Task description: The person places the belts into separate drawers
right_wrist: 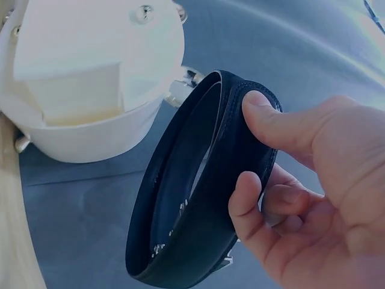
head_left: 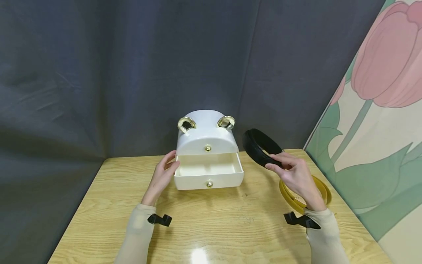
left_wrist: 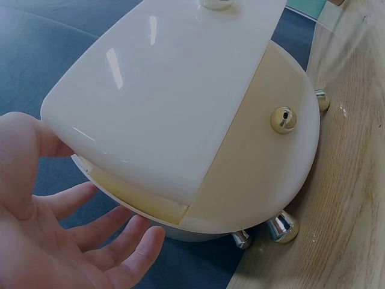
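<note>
A white storage box (head_left: pixel 207 134) with gold, ear-like rings on top stands on the table, its lower drawer (head_left: pixel 208 180) pulled out. Nothing shows inside that drawer. My left hand (head_left: pixel 163 174) is at the box's left side; in the left wrist view its thumb touches the drawer's side and its spread fingers lie along the box's edge. To the right of the box, my right hand (head_left: pixel 295 175) pinches a coiled black belt (right_wrist: pixel 180 241) between thumb and fingers, holding it above the table. A yellow-brown coiled belt (head_left: pixel 324 187) lies below, partly hidden by the right hand.
The wooden table (head_left: pixel 211 227) ends at a dark grey curtain (head_left: pixel 165 73) behind the box. On the right rises a wall panel (head_left: pixel 379 146) painted with tulips. A gold knob (head_left: pixel 208 148) marks the upper drawer, which is closed.
</note>
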The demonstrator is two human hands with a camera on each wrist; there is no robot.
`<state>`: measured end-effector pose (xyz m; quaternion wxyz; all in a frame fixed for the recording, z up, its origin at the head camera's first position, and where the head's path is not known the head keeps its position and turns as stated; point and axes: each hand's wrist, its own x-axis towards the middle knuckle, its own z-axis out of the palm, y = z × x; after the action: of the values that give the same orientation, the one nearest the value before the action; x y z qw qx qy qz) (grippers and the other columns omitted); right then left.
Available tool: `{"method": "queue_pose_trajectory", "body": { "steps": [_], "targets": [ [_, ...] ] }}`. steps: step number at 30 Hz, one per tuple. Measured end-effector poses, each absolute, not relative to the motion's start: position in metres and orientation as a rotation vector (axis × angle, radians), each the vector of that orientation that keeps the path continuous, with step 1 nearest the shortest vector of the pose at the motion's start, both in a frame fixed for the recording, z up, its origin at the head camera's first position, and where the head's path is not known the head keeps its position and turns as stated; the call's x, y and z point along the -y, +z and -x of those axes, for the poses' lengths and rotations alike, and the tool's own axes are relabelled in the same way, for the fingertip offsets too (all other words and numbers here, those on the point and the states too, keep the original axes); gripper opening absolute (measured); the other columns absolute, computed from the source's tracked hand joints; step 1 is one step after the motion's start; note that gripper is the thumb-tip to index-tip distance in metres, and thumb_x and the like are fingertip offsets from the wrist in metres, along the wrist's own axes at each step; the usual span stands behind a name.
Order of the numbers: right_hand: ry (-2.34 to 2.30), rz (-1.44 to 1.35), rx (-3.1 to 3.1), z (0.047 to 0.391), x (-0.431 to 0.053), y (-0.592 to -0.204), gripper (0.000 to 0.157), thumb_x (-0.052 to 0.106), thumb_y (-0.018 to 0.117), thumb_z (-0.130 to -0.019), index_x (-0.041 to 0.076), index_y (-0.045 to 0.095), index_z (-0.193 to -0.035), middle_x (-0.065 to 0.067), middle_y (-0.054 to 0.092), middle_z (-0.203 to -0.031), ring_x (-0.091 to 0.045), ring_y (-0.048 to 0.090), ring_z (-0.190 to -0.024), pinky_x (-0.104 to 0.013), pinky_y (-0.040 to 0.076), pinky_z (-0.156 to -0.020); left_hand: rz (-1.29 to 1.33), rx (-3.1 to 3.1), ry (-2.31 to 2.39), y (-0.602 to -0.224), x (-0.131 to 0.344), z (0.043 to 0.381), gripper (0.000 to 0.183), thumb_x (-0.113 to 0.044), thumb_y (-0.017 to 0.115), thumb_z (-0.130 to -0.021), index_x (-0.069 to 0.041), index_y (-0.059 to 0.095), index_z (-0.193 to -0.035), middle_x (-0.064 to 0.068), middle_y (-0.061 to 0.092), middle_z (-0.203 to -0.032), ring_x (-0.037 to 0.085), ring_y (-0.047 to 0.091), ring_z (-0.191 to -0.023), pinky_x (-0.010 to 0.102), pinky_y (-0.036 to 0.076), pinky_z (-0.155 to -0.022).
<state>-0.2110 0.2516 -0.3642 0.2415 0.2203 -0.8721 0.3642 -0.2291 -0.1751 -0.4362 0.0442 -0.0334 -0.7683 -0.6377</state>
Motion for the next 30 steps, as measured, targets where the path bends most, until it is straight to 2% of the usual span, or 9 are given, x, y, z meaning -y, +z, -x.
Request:
{"method": "queue_pose_trajectory", "body": {
  "steps": [7, 20, 30],
  "targets": [
    [0.987, -0.658, 2.365, 0.204, -0.247, -0.355, 0.028, 0.002, 0.087, -0.085, 0.003, 0.083, -0.113, -0.005, 0.071, -0.090, -0.007, 0.046, -0.066, -0.025, 0.033, -0.052, 0.103, 2.346, -1.944, -0.436, 0.175, 0.229, 0.059, -0.026, 0.056, -0.112, -0.014, 0.036, -0.166, 0.014, 0.039, -0.170, 0.038, 0.045, -0.151, 0.050, 0.045, -0.115],
    [1.039, -0.778, 2.295, 0.185, -0.234, -0.339, 0.030, -0.001, 0.089, -0.082, 0.013, 0.085, -0.109, 0.001, 0.077, -0.095, -0.005, 0.052, -0.069, -0.020, 0.039, -0.056, 0.105, 2.344, -1.945, -0.437, 0.175, 0.229, 0.060, -0.026, 0.056, -0.112, -0.013, 0.036, -0.166, 0.015, 0.039, -0.170, 0.039, 0.045, -0.151, 0.050, 0.045, -0.114],
    [1.081, -0.854, 2.287, 0.174, -0.225, -0.332, 0.033, -0.004, 0.089, -0.081, 0.013, 0.085, -0.109, -0.001, 0.078, -0.098, -0.005, 0.052, -0.068, -0.023, 0.037, -0.051, 0.110, 2.354, -1.936, -0.436, 0.175, 0.228, 0.060, -0.026, 0.055, -0.112, -0.012, 0.035, -0.167, 0.016, 0.039, -0.170, 0.039, 0.045, -0.151, 0.049, 0.046, -0.115]
  ]
}}
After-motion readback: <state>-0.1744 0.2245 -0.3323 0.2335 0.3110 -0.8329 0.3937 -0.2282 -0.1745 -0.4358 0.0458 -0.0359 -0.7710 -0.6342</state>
